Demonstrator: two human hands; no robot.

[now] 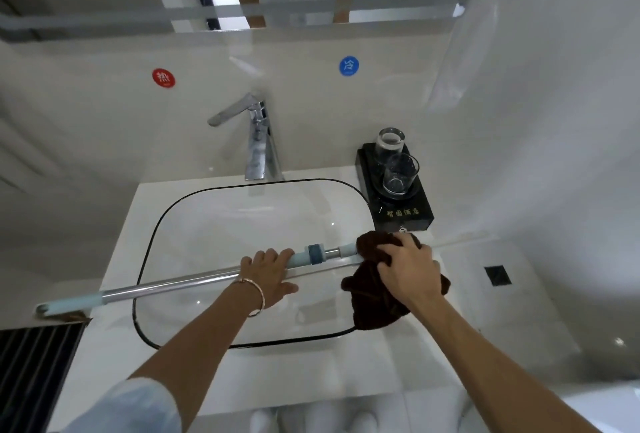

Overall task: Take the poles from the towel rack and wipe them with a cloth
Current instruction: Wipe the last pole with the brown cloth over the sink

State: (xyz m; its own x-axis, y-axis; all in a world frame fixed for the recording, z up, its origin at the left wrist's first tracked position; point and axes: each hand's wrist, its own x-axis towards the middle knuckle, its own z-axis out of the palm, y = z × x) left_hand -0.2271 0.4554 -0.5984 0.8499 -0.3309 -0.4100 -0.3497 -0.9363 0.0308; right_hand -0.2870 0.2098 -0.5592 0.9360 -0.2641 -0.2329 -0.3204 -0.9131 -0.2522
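nearest to us is our pale blue sleeve [131,408], and from it our left arm reaches forward over the sink [152,235]. our left hand [268,275] has its fingers curled over the pole [180,285], gripping it just beside the blue collar. the pole lies crosswise above the basin, its far left end near the edge of the bench [485,311]. our right hand [410,268] clutches the dark brown cloth [374,308], bunched around the pole's right end. we judge that this pole is already off the rack and its wiping is under way at one end, with the long metal stretch to the left yet to do. we cannot see the rack or any other poles.
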